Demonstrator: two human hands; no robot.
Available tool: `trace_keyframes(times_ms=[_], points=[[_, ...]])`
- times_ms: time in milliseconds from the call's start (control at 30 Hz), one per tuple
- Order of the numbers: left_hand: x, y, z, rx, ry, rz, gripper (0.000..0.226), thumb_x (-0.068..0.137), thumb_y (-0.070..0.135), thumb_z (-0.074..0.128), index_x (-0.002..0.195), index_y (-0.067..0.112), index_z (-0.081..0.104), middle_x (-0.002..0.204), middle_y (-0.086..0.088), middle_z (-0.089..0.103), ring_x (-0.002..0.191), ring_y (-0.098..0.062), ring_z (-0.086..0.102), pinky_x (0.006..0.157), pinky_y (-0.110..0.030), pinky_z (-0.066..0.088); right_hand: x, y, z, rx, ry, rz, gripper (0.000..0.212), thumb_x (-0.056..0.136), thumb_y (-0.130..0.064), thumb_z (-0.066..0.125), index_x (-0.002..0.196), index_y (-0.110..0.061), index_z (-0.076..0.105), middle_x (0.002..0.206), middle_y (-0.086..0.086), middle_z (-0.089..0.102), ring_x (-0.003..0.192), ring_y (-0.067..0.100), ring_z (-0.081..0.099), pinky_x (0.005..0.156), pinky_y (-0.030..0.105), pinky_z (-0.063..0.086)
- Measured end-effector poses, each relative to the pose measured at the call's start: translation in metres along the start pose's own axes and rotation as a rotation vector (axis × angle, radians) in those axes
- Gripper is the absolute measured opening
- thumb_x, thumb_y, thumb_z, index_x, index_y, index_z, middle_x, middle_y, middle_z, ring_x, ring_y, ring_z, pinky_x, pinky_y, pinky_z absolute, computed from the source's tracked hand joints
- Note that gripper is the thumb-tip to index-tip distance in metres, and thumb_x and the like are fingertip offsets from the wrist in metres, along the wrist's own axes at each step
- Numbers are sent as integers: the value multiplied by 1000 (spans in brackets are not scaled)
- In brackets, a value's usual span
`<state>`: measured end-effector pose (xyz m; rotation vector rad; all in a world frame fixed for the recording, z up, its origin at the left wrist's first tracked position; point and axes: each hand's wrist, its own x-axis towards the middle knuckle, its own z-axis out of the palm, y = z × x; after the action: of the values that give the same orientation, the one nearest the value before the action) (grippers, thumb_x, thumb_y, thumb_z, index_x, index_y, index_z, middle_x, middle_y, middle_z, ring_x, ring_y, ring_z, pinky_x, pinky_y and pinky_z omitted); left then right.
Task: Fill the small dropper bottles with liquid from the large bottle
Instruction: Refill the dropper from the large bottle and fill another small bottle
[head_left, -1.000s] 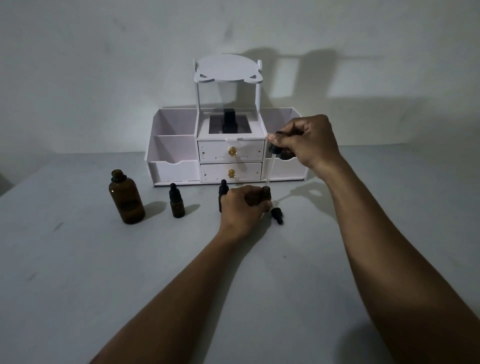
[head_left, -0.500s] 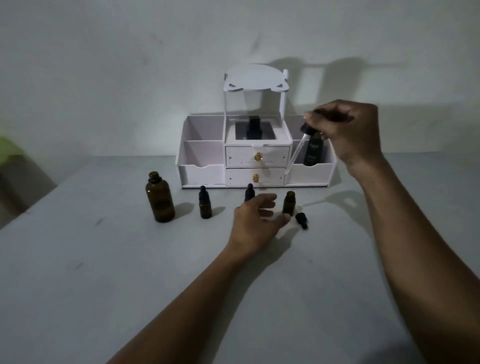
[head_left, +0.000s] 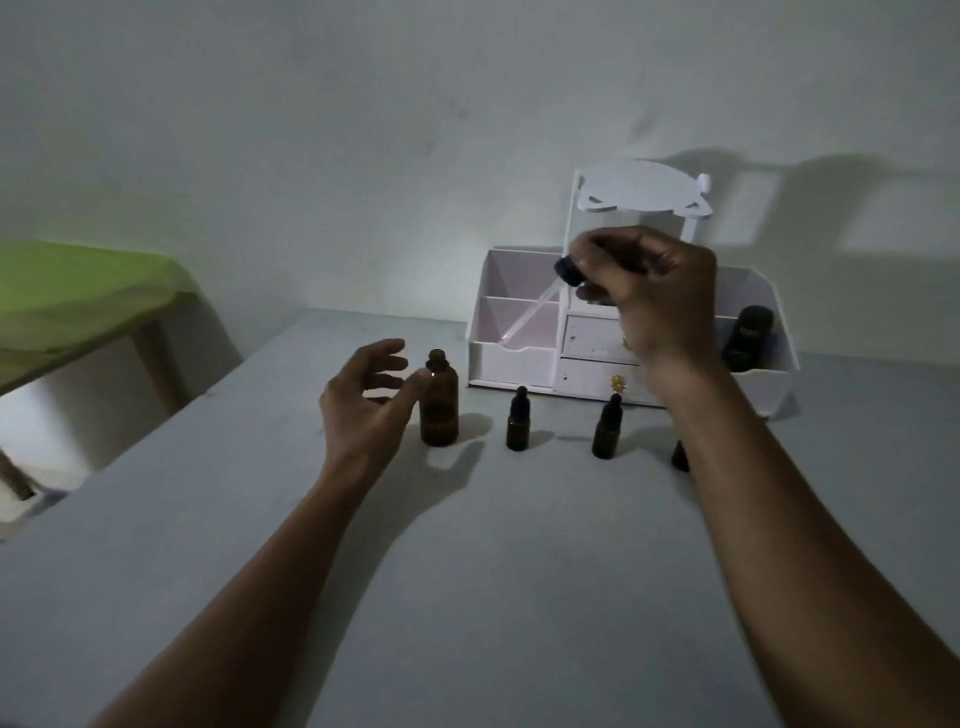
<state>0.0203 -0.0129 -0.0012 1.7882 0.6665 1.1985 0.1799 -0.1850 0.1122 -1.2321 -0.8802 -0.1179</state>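
The large amber bottle (head_left: 439, 402) stands uncapped on the grey table (head_left: 467, 571). My left hand (head_left: 366, 405) is open just left of it, thumb tip at its shoulder. My right hand (head_left: 649, 291) is raised above the table, shut on a dropper (head_left: 535, 306): black cap between the fingers, clear glass tube slanting down to the left. Two capped small dropper bottles (head_left: 518, 426) (head_left: 608, 427) stand in a row to the right of the large bottle. A third small bottle (head_left: 679, 456) is mostly hidden behind my right forearm.
A white organizer (head_left: 511, 353) with two drawers, side bins and a raised shelf stands at the back against the wall; a dark bottle (head_left: 748, 338) sits in its right bin. A green-covered surface (head_left: 78, 291) lies off the table's left edge.
My left hand left the open small bottle and moved left to the large bottle. My right hand carried the dropper leftward. The view swung left.
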Motion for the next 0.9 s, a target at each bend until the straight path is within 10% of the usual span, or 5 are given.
trace_keyframes(times_ms=[167,400,900], points=[[6,-30,-4,-96,-245,-176,83,59,51,81,135,29,57,123,-1,66,109,-12,65,92,-34,55,-3,20,47,26,-27,48,5,84,-8,76,89,-7,76,80,7,75,77,23,75,70,32,62],[10,-37,0,-90,-329,-128,51,77,12,82,124,22,65,109,-1,73,94,-5,71,79,-18,55,1,37,63,22,-27,56,6,83,-10,77,87,-14,75,79,2,75,77,19,75,65,27,60],[11,-41,-2,-70,-340,-105,51,81,10,78,130,13,64,111,-2,73,91,1,70,74,-12,53,-15,77,99,-351,-362,-7,13,84,-20,77,93,-10,78,85,1,77,78,9,74,80,24,60]])
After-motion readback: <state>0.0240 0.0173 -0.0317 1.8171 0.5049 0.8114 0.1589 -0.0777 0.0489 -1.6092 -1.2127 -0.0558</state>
